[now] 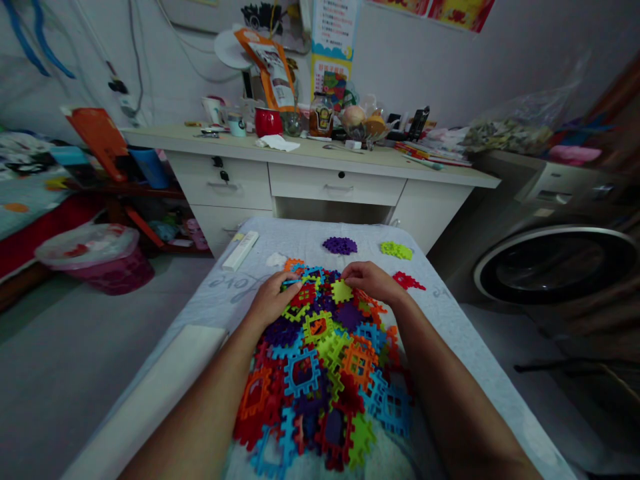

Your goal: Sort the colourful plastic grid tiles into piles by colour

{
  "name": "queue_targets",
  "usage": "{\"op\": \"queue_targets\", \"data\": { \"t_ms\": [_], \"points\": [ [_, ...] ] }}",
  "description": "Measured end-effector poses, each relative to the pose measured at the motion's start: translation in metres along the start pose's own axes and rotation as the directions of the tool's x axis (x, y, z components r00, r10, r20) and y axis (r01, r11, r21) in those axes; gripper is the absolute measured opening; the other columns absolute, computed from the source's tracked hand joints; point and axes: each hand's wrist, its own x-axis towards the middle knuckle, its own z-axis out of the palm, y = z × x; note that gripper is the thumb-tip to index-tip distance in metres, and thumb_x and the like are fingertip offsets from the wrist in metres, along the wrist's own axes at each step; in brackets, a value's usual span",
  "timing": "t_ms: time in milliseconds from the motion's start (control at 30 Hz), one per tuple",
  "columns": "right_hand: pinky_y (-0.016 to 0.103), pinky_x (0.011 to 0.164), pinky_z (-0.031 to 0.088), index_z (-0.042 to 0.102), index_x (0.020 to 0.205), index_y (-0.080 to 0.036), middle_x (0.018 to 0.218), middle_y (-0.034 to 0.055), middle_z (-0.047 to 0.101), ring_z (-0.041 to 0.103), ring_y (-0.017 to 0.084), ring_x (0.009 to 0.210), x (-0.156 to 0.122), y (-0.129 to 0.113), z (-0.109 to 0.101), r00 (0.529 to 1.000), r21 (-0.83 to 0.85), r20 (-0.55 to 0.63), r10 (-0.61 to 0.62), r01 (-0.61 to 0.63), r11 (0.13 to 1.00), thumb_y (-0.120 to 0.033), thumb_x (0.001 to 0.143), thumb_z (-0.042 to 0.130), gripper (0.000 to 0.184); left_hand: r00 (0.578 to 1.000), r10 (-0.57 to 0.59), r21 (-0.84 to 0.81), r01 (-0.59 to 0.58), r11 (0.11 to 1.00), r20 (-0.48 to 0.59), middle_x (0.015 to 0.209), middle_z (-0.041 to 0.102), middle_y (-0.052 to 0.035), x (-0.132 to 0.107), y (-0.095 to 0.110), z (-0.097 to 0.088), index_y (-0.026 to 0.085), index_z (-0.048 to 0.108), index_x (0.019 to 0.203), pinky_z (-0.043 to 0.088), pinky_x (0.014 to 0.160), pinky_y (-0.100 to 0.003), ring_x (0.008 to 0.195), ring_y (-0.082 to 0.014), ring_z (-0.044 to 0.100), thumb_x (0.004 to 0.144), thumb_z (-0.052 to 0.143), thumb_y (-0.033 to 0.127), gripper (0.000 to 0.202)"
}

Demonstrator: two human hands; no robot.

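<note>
A large heap of interlocking plastic building pieces [302, 373] in red, blue, orange, purple and yellow-green lies on the cloth-covered table [480, 400]. At its far left edge rests my left hand [273, 300], thumb and fingers apart, beside a red window-shaped piece [306, 294]. Across from it, my right hand [373, 281] has its thumb and fingertips closed at the corner of a yellow-green square piece [342, 291]. Beyond the hands sit a purple stack [340, 246], a yellow-green stack [397, 250] and a few red pieces [408, 281].
A white narrow box [241, 251] lies at the table's far left. Behind stands a white desk [300, 180] with jars, a red pot [269, 123] and an orange pouch [273, 70]. A washing machine [550, 233] is on the right, a pink bin [107, 267] on the left.
</note>
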Motion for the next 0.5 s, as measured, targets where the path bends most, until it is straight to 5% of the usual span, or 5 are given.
{"op": "queue_targets", "data": {
  "t_ms": [233,500],
  "points": [
    [0.023,0.06,0.037,0.061,0.078,-0.018,0.067,-0.004,0.059,0.05,0.01,0.06,-0.005,-0.007,-0.005,0.998,0.278,0.06,0.009,-0.026,0.96,-0.033,0.069,0.072,0.021,1.0,0.005,0.004,-0.005,1.0,0.003,0.107,0.07,-0.0047,0.001,-0.002,0.001,0.022,0.066,0.097,0.046,0.096,-0.037,0.103,-0.0247,0.063,0.08,0.054,0.053,0.038],
    [0.022,0.061,0.039,0.062,0.074,-0.018,0.07,-0.0035,0.058,0.049,0.009,0.063,-0.007,-0.002,-0.022,0.979,0.317,-0.202,0.002,0.063,0.946,-0.033,0.065,0.073,0.02,1.0,0.0,0.003,0.0,1.0,0.016,0.109,0.07,-0.0042,0.002,-0.007,0.002,0.023,0.066,0.1,0.045,0.1,-0.038,0.106,-0.0242,0.062,0.082,0.053,0.053,0.037]
  ]
}}
